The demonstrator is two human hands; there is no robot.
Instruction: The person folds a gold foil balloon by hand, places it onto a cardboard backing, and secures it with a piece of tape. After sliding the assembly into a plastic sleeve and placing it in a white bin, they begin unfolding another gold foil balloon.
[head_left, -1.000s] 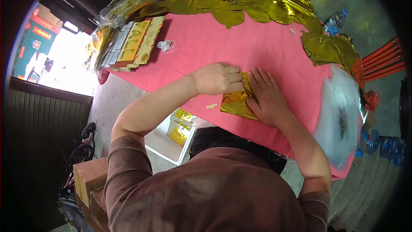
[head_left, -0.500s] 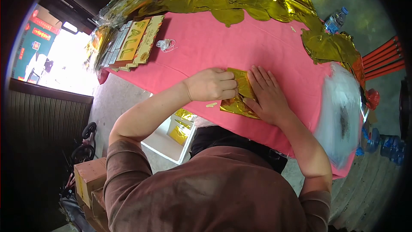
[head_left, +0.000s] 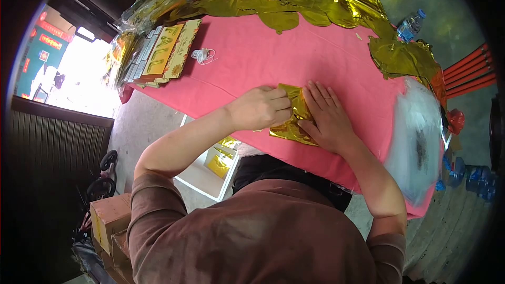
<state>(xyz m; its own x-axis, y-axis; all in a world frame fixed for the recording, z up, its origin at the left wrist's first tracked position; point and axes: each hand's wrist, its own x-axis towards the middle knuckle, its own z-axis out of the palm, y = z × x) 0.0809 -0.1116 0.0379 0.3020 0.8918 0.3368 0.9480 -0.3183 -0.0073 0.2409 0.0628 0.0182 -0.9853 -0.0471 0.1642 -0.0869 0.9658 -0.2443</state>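
Note:
A folded piece of gold foil point(head_left: 298, 132) lies near the front edge of the pink-covered table point(head_left: 247, 58). My left hand point(head_left: 263, 108) is closed, its curled fingers pinching the foil at its left side; the fingertips are partly hidden. Flat on the foil's right side rests my right hand point(head_left: 329, 121), fingers stretched out and thumb over the foil. Part of a small cream scrap point(head_left: 257, 130) shows just under my left hand.
Gold foil balloons point(head_left: 294, 2) line the far edge. At the left are printed "FALL" packets point(head_left: 163, 50) and white string point(head_left: 202, 56); at the right, clear plastic bags point(head_left: 415, 142) and a water bottle point(head_left: 411, 25). A white box point(head_left: 197, 181) stands below.
My left hand has shifted slightly downward and turned a little, now covering more of the cream scrap. My right hand stays almost in place on the foil.

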